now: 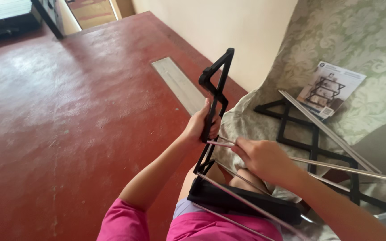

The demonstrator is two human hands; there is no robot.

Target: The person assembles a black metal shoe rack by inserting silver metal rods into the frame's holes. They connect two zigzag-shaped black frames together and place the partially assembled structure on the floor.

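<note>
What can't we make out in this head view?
- Left hand: palm side hidden behind the black zigzag plastic side frame it grips.
- Right hand: fingertips on the thin silver metal rod face away; the grip is unclear.
- Second black frame on the patterned cloth: cut off by the right edge.

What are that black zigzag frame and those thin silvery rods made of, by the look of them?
The black frame in the left hand looks like moulded plastic, or possibly painted metal: matt, even black, flat bars with crisp edges. The rod gripped by the right hand looks like bare metal tubing: pale silver with a bright streak along its length. Neither is certain from sight alone.
</note>
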